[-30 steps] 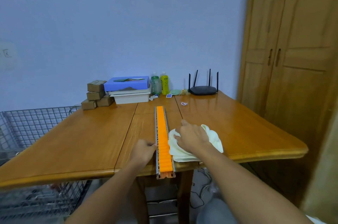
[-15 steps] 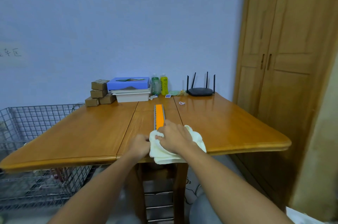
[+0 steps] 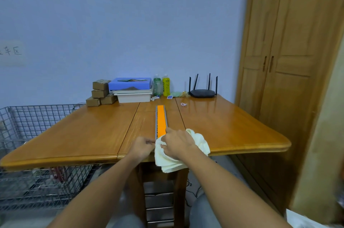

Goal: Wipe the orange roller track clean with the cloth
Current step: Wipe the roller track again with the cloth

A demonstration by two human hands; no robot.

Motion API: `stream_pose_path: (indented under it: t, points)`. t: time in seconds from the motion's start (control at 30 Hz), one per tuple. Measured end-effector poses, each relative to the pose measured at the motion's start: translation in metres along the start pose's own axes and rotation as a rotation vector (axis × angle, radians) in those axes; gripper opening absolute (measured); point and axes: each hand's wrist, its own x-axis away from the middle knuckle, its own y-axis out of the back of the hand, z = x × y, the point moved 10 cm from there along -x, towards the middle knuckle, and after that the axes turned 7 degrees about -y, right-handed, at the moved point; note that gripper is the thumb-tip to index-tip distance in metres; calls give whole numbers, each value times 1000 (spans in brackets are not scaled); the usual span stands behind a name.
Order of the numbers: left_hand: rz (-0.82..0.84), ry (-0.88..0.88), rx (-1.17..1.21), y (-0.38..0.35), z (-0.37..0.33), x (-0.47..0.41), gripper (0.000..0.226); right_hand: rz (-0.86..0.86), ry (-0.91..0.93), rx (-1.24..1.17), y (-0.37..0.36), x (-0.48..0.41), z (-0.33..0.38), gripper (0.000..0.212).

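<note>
Gripping the cloth (image 3: 183, 160), your right hand (image 3: 178, 144) hides the near end of the orange roller track (image 3: 161, 121) at the table (image 3: 74, 134) edge; left hand (image 3: 141, 146) curled alongside, grip unclear.

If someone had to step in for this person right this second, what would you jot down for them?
Left hand: holds the orange roller track at its left edge, near end.
Right hand: grips the cloth, pressed over the track's near end at the table edge.
Done: cloth on track.
Left: wipe toward the exposed far end.
</note>
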Motion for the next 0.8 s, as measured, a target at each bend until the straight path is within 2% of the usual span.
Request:
stream_pose_path:
  t: [0.43, 0.67, 0.8]
  points:
    - [-14, 40, -37, -2, 1, -1, 25, -5, -16, -29, -2, 6, -34, 37]
    - [37, 39, 73, -2, 8, -4, 27, -309, -40, 19, 28, -5, -63, 33]
    - [55, 55, 135, -4, 11, -10, 22, -453, -146, 45, 36, -24, -87, 24]
